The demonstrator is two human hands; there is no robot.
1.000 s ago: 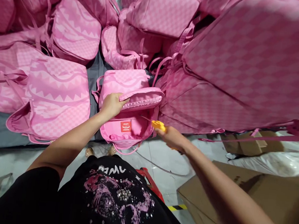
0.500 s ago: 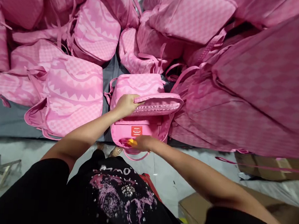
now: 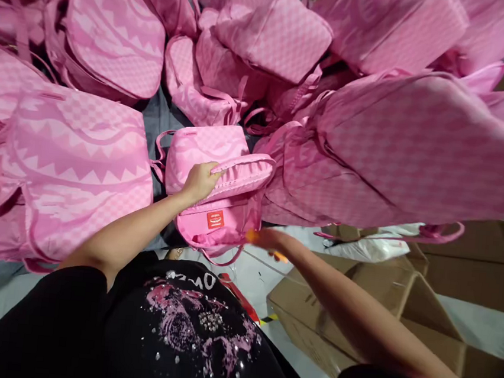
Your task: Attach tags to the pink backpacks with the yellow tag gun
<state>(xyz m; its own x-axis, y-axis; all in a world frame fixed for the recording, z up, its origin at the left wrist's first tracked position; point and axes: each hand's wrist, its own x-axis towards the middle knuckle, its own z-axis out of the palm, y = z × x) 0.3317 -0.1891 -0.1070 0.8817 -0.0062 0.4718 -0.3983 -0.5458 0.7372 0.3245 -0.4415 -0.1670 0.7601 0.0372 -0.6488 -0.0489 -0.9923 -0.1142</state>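
Observation:
A small pink backpack (image 3: pixel 210 140) with a checked and jagged pattern lies unzipped in front of me. My left hand (image 3: pixel 201 181) is closed on the rim of its raised flap (image 3: pixel 248 174). Inside the opening, a red label (image 3: pixel 216 219) shows on the pink lining. My right hand (image 3: pixel 267 239) is at the right side of the opening, smeared by motion. In it is a small yellow-orange tool (image 3: pixel 279 256), showing on both sides of the fingers; its exact kind is too blurred to make out.
A larger pink backpack (image 3: pixel 77 154) lies to the left. Many more pink bags (image 3: pixel 275 37) are piled behind, and a big one (image 3: pixel 416 151) lies at the right. Cardboard boxes (image 3: pixel 348 305) and a white plastic bag (image 3: pixel 369 248) are on the floor at the lower right.
My right hand has moved right, out of the backpack's opening, with the yellow-orange tool. My left hand still grips the flap. The view has turned to the right.

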